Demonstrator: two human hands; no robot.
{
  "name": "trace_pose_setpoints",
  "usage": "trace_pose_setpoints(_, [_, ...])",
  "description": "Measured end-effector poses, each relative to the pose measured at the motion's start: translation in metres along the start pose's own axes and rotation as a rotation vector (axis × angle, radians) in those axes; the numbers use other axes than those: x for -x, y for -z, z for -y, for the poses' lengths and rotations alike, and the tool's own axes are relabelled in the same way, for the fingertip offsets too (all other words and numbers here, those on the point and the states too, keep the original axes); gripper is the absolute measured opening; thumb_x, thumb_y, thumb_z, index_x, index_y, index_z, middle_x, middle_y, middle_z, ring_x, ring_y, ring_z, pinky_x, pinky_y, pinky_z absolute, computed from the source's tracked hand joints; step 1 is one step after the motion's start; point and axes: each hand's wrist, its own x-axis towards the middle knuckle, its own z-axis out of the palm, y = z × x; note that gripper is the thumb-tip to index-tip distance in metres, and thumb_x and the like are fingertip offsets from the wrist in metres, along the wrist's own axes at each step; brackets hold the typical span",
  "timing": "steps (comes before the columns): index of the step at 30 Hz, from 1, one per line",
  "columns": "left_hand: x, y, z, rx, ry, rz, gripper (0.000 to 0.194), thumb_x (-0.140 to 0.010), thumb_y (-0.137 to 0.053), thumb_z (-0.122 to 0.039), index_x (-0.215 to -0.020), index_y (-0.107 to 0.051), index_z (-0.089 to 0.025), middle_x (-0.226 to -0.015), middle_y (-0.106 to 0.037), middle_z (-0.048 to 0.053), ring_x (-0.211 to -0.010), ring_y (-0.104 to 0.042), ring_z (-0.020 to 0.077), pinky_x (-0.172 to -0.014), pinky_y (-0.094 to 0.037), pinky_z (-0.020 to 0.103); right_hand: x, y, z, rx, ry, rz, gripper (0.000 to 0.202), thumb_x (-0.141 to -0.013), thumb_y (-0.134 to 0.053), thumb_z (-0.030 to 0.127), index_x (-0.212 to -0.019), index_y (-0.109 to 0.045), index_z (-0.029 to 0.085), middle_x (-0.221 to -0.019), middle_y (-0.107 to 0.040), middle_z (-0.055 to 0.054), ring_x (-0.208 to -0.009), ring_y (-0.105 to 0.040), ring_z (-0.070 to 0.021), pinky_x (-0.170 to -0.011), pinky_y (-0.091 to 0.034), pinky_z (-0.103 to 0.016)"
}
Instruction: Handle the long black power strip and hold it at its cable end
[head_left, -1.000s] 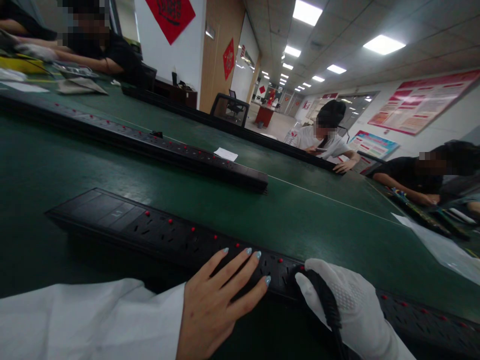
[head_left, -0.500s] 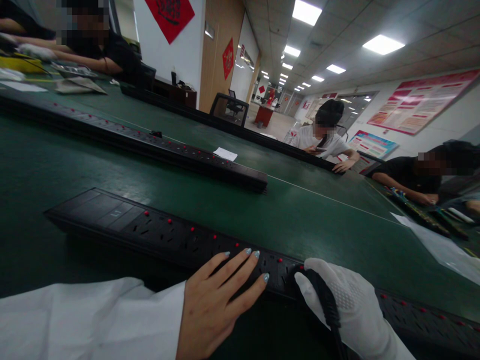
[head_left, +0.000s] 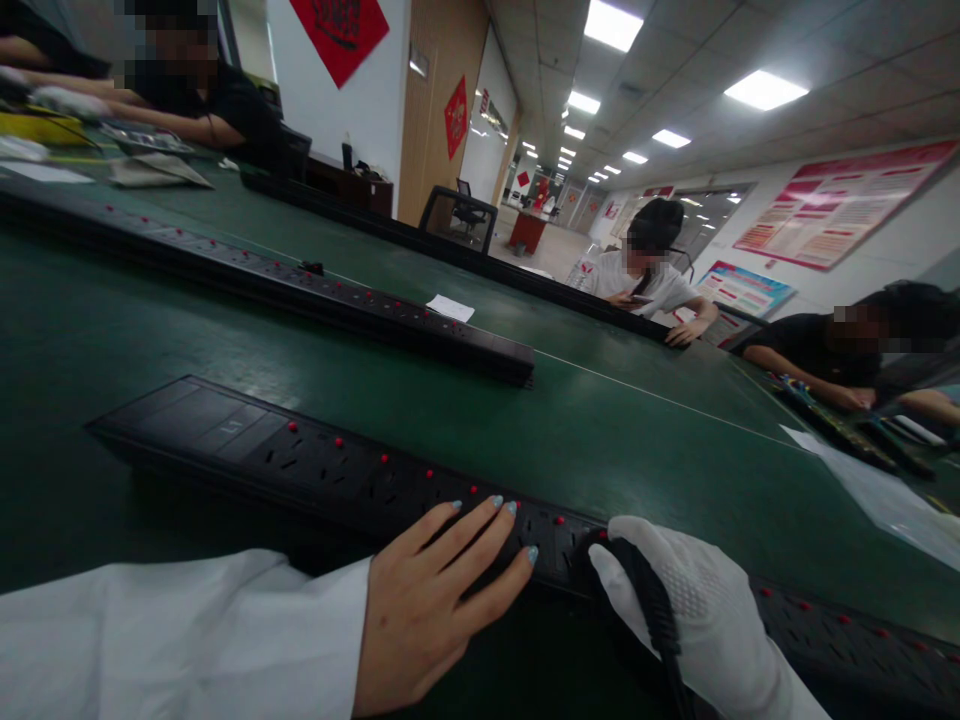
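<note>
A long black power strip [head_left: 352,475] with sockets and red dots runs across the green table in front of me. My left hand [head_left: 442,595], bare with pale blue nails, lies on the strip with its fingers stretched out. Further right, my right hand [head_left: 694,590] wears a white dotted glove. It is closed round a black power plug [head_left: 637,570], whose cord runs down toward the lower edge. The plug is at a socket of the strip; its prongs are hidden, so how deep it sits I cannot tell.
A second power strip [head_left: 337,300] lies beyond, with a white paper slip [head_left: 451,308] beside it. Along the far edge stretches another long black bar [head_left: 450,250]. Co-workers sit around the table. At right lies a clear plastic sheet [head_left: 877,490].
</note>
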Motion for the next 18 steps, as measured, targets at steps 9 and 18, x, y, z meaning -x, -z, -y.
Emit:
trace_pose_setpoints(9, [-0.0003,0.0002,-0.0007,0.002,0.005,-0.001,0.064,-0.078,-0.061,-0.025,-0.138,-0.038,-0.022,-0.143,-0.039,0.011,-0.132,-0.029,0.0278,-0.103,-0.017,0.044,-0.0019,-0.0014,0.0008,0.025,0.006,0.01,0.021,-0.085,-0.055,0.039,-0.082,-0.063,0.02,-0.065,-0.064,0.001,-0.054,-0.057,-0.0115,-0.055,-0.039,-0.024])
trace_pose_setpoints(18, [-0.0016,0.0023,0.0,0.003,0.0,0.011,0.068,-0.076,-0.063,-0.026,-0.138,-0.036,-0.021,-0.143,-0.039,0.012,-0.133,-0.029,0.0277,-0.104,-0.014,0.044,-0.001,0.0011,0.0003,-0.008,-0.011,0.033,0.021,-0.086,-0.055,0.039,-0.08,-0.062,0.021,-0.064,-0.063,0.002,-0.053,-0.057,-0.0105,-0.054,-0.039,-0.023])
